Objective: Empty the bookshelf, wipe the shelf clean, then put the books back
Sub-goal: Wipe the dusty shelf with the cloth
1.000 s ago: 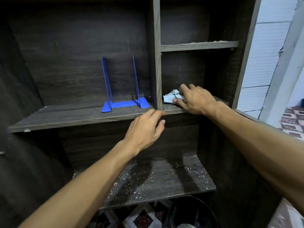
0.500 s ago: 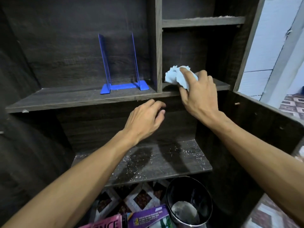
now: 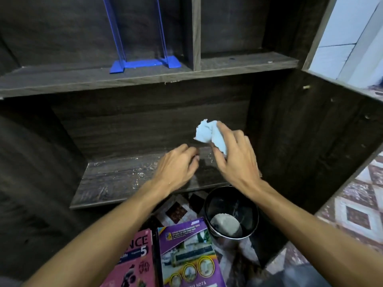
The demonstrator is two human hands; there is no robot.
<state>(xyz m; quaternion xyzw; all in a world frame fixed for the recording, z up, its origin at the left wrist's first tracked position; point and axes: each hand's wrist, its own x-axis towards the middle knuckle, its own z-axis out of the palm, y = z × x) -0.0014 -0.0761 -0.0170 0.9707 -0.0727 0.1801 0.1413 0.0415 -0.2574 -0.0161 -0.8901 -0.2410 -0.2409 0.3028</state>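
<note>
My right hand [image 3: 234, 156] holds a crumpled pale blue cloth [image 3: 209, 134] in its fingers, above the right part of the lower shelf [image 3: 116, 179]. That shelf is dark wood, speckled with white dust and crumbs. My left hand [image 3: 176, 168] hovers just left of the right hand over the same shelf, fingers loosely curled, holding nothing. The upper shelf [image 3: 62, 79] holds only a blue bookend [image 3: 143, 64]. Two books lie on the floor below: a pink science book [image 3: 134, 259] and a purple one [image 3: 186, 251].
A black bin [image 3: 232, 212] with something white inside stands on the patterned tile floor under the lower shelf's right end. A vertical divider [image 3: 195, 32] splits the upper shelf. The cabinet's side panel [image 3: 310, 141] rises on the right.
My right hand has carried the cloth from the upper right compartment down to the lower shelf. My left hand has dropped with it. My view has tilted down, showing the books and bin.
</note>
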